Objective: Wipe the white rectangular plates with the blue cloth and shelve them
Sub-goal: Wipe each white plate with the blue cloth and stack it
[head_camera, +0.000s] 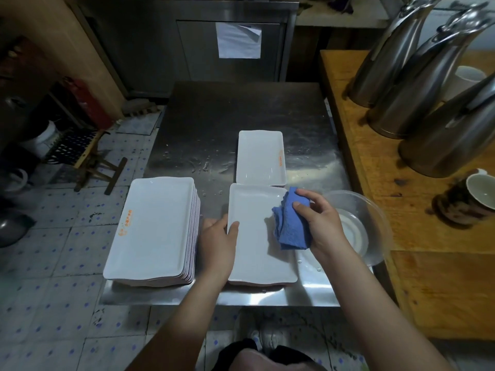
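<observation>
A white rectangular plate [257,250] lies near the front edge of the steel table [241,111]. My left hand [218,239] grips its left rim, thumb over the edge. My right hand [318,223] holds the crumpled blue cloth [290,223] against the plate's right side. Left of it stands a tall stack of white plates [155,226] with an orange logo. Another white plate [259,158] lies just behind the one I hold.
A clear plastic basin [375,210] holding water sits at the table's right front corner. On the wooden counter [356,145] to the right stand three steel jugs [417,84] and a cup [479,191]. A folding stool [88,153] stands on the tiled floor to the left.
</observation>
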